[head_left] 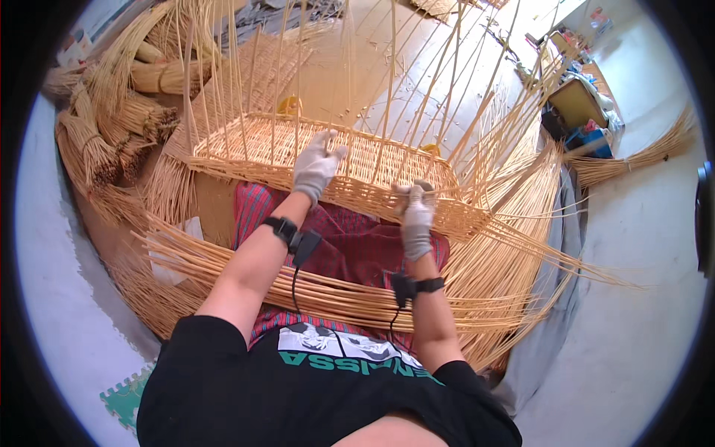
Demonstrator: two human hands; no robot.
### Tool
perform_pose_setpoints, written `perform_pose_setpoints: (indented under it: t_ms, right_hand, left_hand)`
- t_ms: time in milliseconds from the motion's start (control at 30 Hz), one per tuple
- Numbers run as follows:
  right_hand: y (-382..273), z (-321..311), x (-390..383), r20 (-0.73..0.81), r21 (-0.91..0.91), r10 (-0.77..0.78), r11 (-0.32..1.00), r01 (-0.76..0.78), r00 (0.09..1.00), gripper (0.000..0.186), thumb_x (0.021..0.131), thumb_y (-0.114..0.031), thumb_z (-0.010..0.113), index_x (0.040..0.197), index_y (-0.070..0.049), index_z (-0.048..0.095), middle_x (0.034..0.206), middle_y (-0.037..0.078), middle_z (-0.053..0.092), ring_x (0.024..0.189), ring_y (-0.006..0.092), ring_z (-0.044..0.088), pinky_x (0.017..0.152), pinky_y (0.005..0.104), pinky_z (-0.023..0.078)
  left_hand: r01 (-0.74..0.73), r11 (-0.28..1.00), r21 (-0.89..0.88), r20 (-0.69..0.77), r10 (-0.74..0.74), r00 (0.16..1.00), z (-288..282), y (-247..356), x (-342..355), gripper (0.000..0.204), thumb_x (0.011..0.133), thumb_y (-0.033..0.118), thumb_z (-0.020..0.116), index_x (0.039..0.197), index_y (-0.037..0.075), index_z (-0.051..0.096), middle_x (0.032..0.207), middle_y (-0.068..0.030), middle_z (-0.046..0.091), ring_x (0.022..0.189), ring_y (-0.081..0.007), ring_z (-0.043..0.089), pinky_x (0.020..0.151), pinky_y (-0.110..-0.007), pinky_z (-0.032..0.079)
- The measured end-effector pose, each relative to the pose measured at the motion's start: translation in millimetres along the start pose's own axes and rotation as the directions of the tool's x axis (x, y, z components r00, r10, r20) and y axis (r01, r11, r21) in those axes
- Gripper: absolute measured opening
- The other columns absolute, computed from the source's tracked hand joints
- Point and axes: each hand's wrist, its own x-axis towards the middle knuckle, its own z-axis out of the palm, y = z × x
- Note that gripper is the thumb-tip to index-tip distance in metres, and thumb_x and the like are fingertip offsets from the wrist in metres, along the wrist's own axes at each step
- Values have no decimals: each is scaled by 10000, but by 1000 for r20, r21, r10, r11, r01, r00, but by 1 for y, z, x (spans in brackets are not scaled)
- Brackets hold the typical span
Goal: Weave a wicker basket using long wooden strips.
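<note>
A long, shallow wicker basket (246,147) tilts across my lap, with upright stakes rising from its edges. My left hand (316,165), in a pale work glove, holds the near side left of the middle, thumb and fingers bent over the rim. Farther right on the same side is my right hand (417,208), also gloved. Its fingers are curled in at the woven wall and slightly blurred; the exact strand under them is hidden. A red striped cloth (335,242) covers my lap beneath the basket.
A bundle of loose wicker rods (313,294) lies across my lap. More rods (499,283) fan out at the right. Tied bundles (112,141) are heaped at the far left, beside a woven mat (257,74). A brown box (577,104) stands far right.
</note>
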Motion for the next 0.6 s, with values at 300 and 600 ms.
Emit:
perform_pose_setpoints:
  t_ms: [300, 600]
  right_hand:
    - [8, -30, 34, -31, -135, -312, 943, 305, 950, 249, 1008, -52, 605, 1226, -85, 488, 1098, 128, 719, 960, 200, 701, 790, 322, 576]
    - [-85, 35, 60, 278, -215, -242, 927, 306, 929, 444, 1063, -109, 478, 1494, -91, 371, 1220, 148, 651, 974, 192, 708, 672, 296, 596]
  left_hand:
    - [201, 963, -178, 586, -60, 808, 62, 9, -18, 326, 1018, 296, 612, 1194, 23, 616, 889, -141, 721, 666, -162, 718, 588, -316, 577]
    - [160, 956, -247, 426, -41, 904, 66, -17, -19, 370, 1014, 374, 641, 1091, 15, 694, 827, -107, 732, 628, -176, 716, 573, -322, 590]
